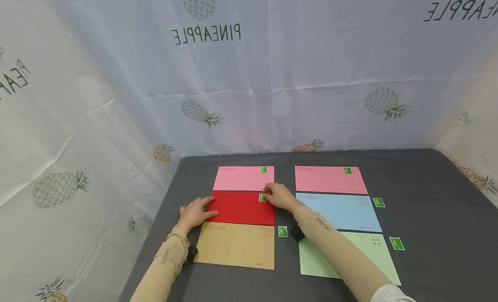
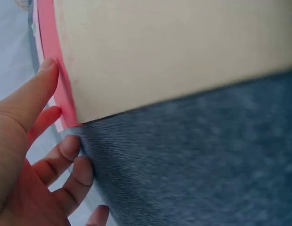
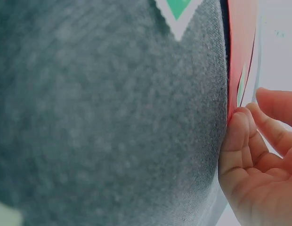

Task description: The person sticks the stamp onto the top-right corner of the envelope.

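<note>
A red envelope [image 1: 239, 211] lies in the middle of the left column of envelopes. At its left end rests my left hand [image 1: 195, 213], fingers spread with the thumb and a fingertip on the paper. My right hand [image 1: 281, 196] is at the envelope's upper right corner. Its thumb and index finger come together on the edge of a green postage stamp [image 1: 262, 197], pinching it there. In the right wrist view, the stamp [image 3: 241, 82] stands just beyond those fingertips, close against the red paper; part of it is hidden by the hand.
Pink envelopes [image 1: 241, 181] [image 1: 327, 181] bearing green stamps lie at the back. A tan envelope [image 1: 235, 250] lies in front of the red one; blue [image 1: 338, 213] and green [image 1: 350, 254] envelopes are at right. Loose stamps [image 1: 282, 231] [image 1: 378, 202] [image 1: 397, 243] lie beside them on the dark tabletop [image 1: 424, 185].
</note>
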`<control>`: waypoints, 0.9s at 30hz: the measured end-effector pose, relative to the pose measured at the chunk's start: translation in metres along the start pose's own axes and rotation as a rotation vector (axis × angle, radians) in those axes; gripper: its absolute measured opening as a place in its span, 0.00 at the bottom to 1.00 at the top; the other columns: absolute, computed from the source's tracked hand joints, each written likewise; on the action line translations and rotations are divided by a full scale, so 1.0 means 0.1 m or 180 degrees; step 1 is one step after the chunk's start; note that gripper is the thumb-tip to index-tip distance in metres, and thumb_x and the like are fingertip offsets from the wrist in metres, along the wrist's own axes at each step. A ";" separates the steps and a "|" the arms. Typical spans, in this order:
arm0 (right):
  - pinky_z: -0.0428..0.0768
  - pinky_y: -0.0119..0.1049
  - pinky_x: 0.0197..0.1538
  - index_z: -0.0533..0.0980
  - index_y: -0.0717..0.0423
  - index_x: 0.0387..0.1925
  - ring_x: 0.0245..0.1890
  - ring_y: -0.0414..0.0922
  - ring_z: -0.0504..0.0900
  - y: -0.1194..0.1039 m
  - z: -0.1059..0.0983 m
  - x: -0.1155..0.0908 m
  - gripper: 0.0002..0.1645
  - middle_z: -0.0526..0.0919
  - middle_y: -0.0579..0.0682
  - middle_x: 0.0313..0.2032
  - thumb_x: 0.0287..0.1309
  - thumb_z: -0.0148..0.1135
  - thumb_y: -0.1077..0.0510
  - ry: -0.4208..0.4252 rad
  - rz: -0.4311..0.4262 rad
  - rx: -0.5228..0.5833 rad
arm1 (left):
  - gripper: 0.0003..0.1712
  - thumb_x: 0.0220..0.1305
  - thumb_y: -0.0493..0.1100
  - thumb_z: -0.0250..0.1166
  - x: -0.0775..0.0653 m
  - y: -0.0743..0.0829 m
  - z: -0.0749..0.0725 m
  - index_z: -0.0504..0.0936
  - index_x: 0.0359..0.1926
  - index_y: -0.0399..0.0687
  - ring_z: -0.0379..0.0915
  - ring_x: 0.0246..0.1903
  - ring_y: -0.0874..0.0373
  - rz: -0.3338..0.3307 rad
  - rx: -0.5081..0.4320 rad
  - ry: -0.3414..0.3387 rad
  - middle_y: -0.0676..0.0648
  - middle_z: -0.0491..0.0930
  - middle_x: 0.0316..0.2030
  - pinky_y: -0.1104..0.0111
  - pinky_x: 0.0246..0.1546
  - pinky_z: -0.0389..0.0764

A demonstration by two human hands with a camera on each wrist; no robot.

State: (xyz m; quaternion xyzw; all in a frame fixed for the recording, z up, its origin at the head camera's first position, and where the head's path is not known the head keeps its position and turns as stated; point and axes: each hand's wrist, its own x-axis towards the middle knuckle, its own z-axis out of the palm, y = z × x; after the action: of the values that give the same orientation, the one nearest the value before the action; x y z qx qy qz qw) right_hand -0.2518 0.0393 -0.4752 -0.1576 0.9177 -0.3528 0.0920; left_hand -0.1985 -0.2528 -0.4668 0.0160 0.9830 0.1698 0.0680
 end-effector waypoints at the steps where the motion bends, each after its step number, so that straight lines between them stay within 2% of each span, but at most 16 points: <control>1: 0.71 0.32 0.31 0.77 0.55 0.37 0.26 0.41 0.72 0.00 -0.01 0.00 0.06 0.77 0.47 0.27 0.58 0.60 0.58 -0.0011 -0.0003 0.0030 | 0.35 0.52 0.56 0.67 0.00 0.01 -0.01 0.71 0.61 0.56 0.64 0.26 0.59 0.0002 0.0003 -0.0011 0.50 0.66 0.24 0.51 0.38 0.56; 4: 0.71 0.32 0.31 0.77 0.54 0.37 0.27 0.41 0.72 0.00 -0.02 -0.02 0.06 0.77 0.47 0.28 0.58 0.60 0.57 -0.0031 0.0018 0.0110 | 0.35 0.53 0.56 0.67 0.01 0.04 -0.01 0.71 0.62 0.55 0.70 0.31 0.57 0.0015 0.0025 -0.0010 0.48 0.72 0.27 0.50 0.41 0.58; 7: 0.71 0.32 0.31 0.77 0.53 0.38 0.27 0.41 0.72 0.00 -0.02 -0.02 0.07 0.77 0.47 0.29 0.58 0.60 0.57 -0.0011 0.0023 0.0156 | 0.34 0.53 0.56 0.66 0.00 0.08 -0.01 0.72 0.61 0.54 0.76 0.42 0.50 0.0022 0.0041 0.0051 0.44 0.81 0.40 0.46 0.46 0.58; 10: 0.72 0.32 0.32 0.77 0.53 0.38 0.29 0.41 0.72 0.01 -0.04 -0.02 0.07 0.78 0.47 0.29 0.58 0.60 0.56 0.0044 0.0004 0.0182 | 0.33 0.54 0.55 0.66 0.00 0.14 -0.01 0.73 0.61 0.52 0.75 0.51 0.45 0.0051 -0.0002 0.0134 0.41 0.79 0.52 0.43 0.49 0.55; 12: 0.72 0.32 0.33 0.77 0.53 0.39 0.29 0.41 0.73 0.00 -0.07 -0.03 0.08 0.78 0.47 0.30 0.58 0.60 0.56 0.0059 -0.0012 0.0209 | 0.33 0.55 0.55 0.65 0.00 0.18 0.00 0.73 0.61 0.53 0.74 0.52 0.44 0.0055 -0.0039 0.0163 0.41 0.78 0.54 0.43 0.51 0.54; 21: 0.74 0.33 0.34 0.75 0.55 0.46 0.29 0.41 0.75 0.05 -0.22 -0.11 0.14 0.79 0.48 0.32 0.59 0.59 0.53 0.0009 -0.0057 0.0323 | 0.31 0.55 0.56 0.65 0.00 0.40 0.03 0.75 0.59 0.53 0.77 0.46 0.50 0.0175 -0.0208 0.0329 0.45 0.82 0.43 0.48 0.49 0.57; 24: 0.76 0.34 0.36 0.75 0.54 0.46 0.33 0.42 0.76 0.09 -0.27 -0.15 0.15 0.80 0.48 0.35 0.59 0.59 0.53 0.0017 -0.0045 0.0300 | 0.30 0.55 0.57 0.65 0.00 0.47 0.05 0.75 0.58 0.54 0.78 0.44 0.52 0.0199 -0.0225 0.0354 0.46 0.82 0.44 0.48 0.50 0.57; 27: 0.77 0.34 0.38 0.76 0.54 0.46 0.37 0.43 0.77 0.13 -0.32 -0.20 0.15 0.80 0.48 0.37 0.59 0.59 0.52 0.0043 -0.0052 0.0254 | 0.30 0.55 0.56 0.65 0.00 0.55 0.08 0.75 0.59 0.54 0.78 0.42 0.53 0.0224 -0.0239 0.0315 0.47 0.82 0.39 0.49 0.50 0.57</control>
State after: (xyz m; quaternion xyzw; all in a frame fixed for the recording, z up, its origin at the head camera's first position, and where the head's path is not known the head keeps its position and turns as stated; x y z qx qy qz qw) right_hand -0.2453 0.0752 -0.4589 -0.1588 0.9022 -0.3910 0.0891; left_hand -0.1967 -0.1986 -0.4554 0.0396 0.9769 0.2095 0.0138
